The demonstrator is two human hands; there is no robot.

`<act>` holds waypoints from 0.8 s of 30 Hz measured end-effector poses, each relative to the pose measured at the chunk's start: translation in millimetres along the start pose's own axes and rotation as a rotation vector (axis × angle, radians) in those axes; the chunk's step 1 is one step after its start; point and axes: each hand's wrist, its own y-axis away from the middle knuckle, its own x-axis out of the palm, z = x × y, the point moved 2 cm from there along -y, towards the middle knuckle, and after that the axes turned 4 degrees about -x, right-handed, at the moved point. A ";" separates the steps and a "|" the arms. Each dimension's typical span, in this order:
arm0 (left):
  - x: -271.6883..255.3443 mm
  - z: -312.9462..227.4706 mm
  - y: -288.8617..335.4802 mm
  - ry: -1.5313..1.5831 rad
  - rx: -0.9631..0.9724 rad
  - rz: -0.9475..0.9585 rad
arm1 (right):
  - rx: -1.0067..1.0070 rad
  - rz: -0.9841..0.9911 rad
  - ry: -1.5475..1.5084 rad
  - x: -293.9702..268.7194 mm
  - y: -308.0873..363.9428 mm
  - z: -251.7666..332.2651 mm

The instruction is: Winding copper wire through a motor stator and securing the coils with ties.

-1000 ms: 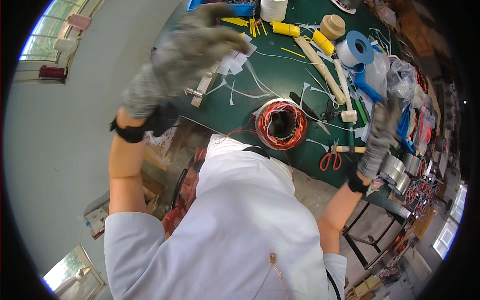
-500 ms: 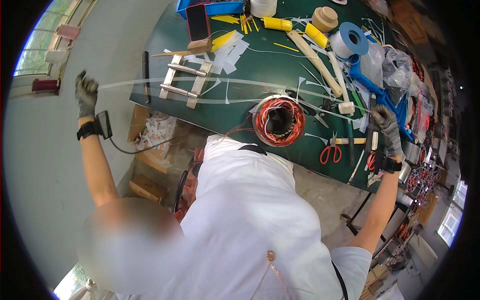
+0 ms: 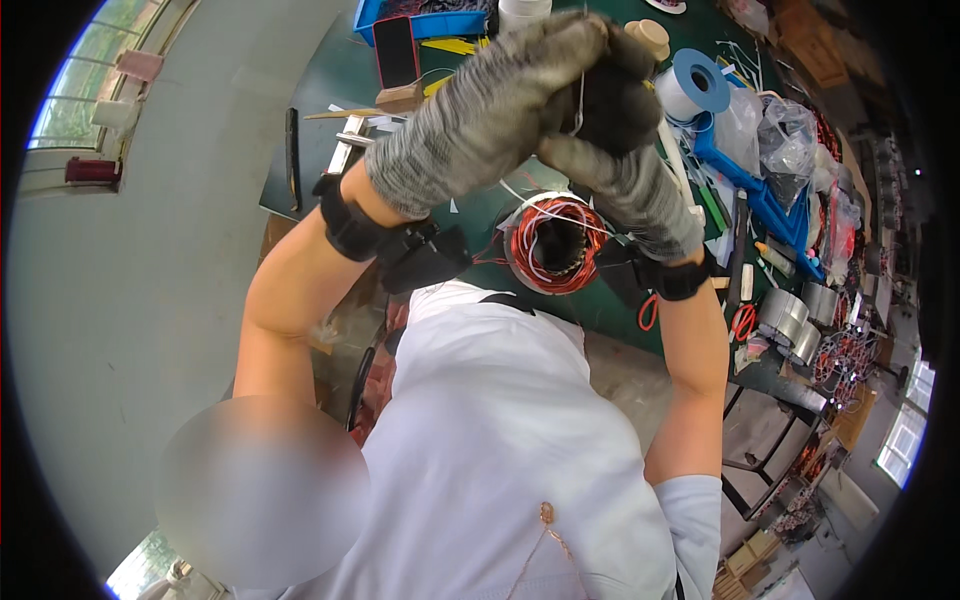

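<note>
My gloved left hand (image 3: 490, 105) and gloved right hand (image 3: 625, 175) are raised close together above the table, large in view. Both are closed around a thin white cord (image 3: 580, 105); part of it shows between them, and many fingertips are hidden or dark. Below the hands stands a motor stator (image 3: 522, 248), a ring packed with red-orange copper windings. More white cord (image 3: 520, 192) runs across the top of its coils. Its front side sits near the table edge, close to my body.
On the green table (image 3: 320, 90) lie a metal frame (image 3: 347, 145), partly hidden by my left arm, a phone on a stand (image 3: 396, 52), and a blue-flanged spool (image 3: 697, 82). Red-handled scissors (image 3: 648, 312) lie near the right wrist. Blue trays (image 3: 765, 205) and metal cylinders (image 3: 785, 315) sit farther right.
My hands were spread wide left and right with long white cord stretched between them. Now they have come together, raised over the table above the stator.
</note>
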 end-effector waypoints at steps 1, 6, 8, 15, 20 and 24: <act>-19.1 -3.4 0.8 0.000 -0.001 -0.001 | 0.186 0.081 0.096 -1.3 -1.6 9.4; -226.9 -74.6 83.6 0.016 0.355 -0.224 | 0.635 -0.023 0.581 -133.4 69.0 -0.6; -280.8 -69.0 130.9 -0.186 0.288 -0.914 | 0.572 -0.087 0.692 -201.3 134.7 -22.9; -432.2 -65.0 276.9 -0.268 0.298 -1.360 | 0.672 -0.340 0.960 -341.5 276.4 -11.5; -457.6 -88.5 282.5 -0.360 0.436 -1.458 | 0.577 -0.535 1.009 -328.3 244.3 0.0; -277.0 -38.2 135.5 -0.903 0.245 -0.820 | 0.536 -0.673 -0.383 -194.8 141.6 -26.1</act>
